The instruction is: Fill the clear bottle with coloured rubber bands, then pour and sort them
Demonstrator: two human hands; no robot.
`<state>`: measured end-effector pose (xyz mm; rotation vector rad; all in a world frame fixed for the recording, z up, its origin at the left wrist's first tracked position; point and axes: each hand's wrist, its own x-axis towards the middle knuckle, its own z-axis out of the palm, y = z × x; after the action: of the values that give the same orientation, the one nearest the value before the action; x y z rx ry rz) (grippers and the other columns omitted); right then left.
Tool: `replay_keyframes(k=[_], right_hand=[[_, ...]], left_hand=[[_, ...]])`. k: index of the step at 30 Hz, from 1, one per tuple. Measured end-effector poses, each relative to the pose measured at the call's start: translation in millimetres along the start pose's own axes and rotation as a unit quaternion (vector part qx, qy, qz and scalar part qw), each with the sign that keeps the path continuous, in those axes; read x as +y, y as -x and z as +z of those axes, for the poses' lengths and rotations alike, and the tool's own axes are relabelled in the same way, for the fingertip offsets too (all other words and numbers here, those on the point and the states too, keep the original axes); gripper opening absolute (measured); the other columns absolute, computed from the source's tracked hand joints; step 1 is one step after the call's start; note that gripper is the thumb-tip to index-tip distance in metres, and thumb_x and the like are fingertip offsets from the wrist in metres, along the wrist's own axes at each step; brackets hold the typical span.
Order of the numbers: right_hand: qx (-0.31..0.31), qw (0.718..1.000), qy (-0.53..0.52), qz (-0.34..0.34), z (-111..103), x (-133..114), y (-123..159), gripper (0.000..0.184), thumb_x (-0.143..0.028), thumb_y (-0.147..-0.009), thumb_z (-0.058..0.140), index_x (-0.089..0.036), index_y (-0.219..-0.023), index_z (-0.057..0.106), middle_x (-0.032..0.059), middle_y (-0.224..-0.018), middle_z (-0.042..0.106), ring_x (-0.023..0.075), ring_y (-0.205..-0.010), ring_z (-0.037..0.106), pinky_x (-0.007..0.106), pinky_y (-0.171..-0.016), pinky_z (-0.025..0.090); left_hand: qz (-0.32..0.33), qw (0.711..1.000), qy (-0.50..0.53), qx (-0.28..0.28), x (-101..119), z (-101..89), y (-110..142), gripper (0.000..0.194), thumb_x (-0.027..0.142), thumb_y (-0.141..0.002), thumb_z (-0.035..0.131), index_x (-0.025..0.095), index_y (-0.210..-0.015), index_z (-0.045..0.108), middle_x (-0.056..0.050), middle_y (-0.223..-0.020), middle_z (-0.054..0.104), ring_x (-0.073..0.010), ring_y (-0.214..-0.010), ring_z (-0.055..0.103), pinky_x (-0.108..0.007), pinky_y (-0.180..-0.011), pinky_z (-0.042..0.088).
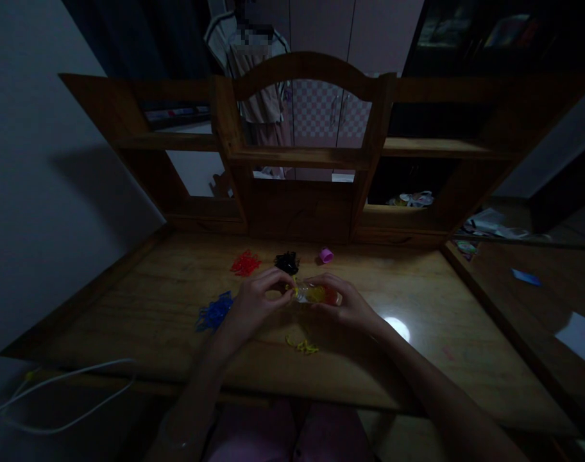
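Note:
My right hand [343, 300] is wrapped round a small clear bottle [303, 294], tilted onto its side with its neck to the left. Yellow and red pieces show through its wall. At the neck, my left hand [266, 296] pinches a small yellow piece [288, 288], possibly a rubber band; its exact shape is too small to tell. Below the hands lies a loose group of thin yellow pieces [303, 346]. A blue pile [215, 312] rests beside my left wrist. Farther back are a red pile [245, 263], a black pile [287, 262] and a pink cap [326, 255].
The wooden desk [398, 276] has a shelf unit [297, 157] along its back edge. A white cable [71, 372] hangs at the front left. To the right, a lower surface holds a blue card [526, 277] and white paper [581, 339].

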<state>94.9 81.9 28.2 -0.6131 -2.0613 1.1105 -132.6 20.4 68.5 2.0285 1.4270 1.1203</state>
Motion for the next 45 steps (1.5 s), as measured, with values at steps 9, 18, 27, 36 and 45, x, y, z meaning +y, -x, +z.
replay_keyframes(k=[9,18,27,36,45], right_hand=[[0.018,1.0,0.005,0.007,-3,2,-1,0.04,-0.031,-0.082,0.072,-0.036,-0.121,0.065,0.0038,-0.12,0.065,0.0268,-0.112,0.059,0.048,-0.1,0.045],[0.018,0.999,-0.025,0.026,-1,0,0,0.043,-0.03,-0.08,0.074,-0.032,-0.122,0.065,0.0034,-0.122,0.066,0.0263,-0.115,0.059,0.046,-0.102,0.043],[0.007,0.997,-0.06,0.053,0,-5,-1,0.043,-0.029,-0.077,0.076,-0.032,-0.119,0.067,0.0029,-0.119,0.067,0.0254,-0.113,0.06,0.046,-0.102,0.044],[-0.002,0.994,-0.086,0.07,-4,-1,-1,0.046,-0.031,-0.075,0.079,-0.032,-0.119,0.067,0.0033,-0.122,0.066,0.0262,-0.116,0.059,0.049,-0.106,0.041],[0.028,0.955,-0.264,0.133,-8,11,0,0.052,-0.024,-0.07,0.081,-0.031,-0.119,0.065,0.003,-0.124,0.065,0.0246,-0.115,0.06,0.045,-0.1,0.047]], left_hand=[[0.022,0.999,0.005,-0.031,-4,-5.9,2,0.018,0.022,-0.088,0.061,0.024,-0.1,0.075,-0.004,-0.105,0.075,-0.0195,-0.099,0.069,-0.035,-0.092,0.054],[0.034,0.999,-0.012,-0.019,7,-9.0,2,0.019,0.016,-0.088,0.06,0.024,-0.095,0.076,-0.003,-0.101,0.074,-0.0183,-0.095,0.069,-0.031,-0.087,0.054],[0.046,0.999,-0.016,0.003,12,-7.3,5,0.015,0.019,-0.088,0.063,0.024,-0.099,0.073,-0.001,-0.099,0.073,-0.0154,-0.09,0.068,-0.025,-0.08,0.053],[0.091,0.995,-0.025,-0.014,23,-16.3,9,0.028,0.016,-0.092,0.056,0.026,-0.113,0.071,-0.002,-0.113,0.073,-0.0172,-0.102,0.068,-0.031,-0.092,0.053],[-0.004,0.987,-0.104,0.122,-13,-11.3,10,0.016,0.033,-0.09,0.061,0.022,-0.095,0.072,-0.003,-0.1,0.071,-0.019,-0.096,0.066,-0.033,-0.091,0.05]])
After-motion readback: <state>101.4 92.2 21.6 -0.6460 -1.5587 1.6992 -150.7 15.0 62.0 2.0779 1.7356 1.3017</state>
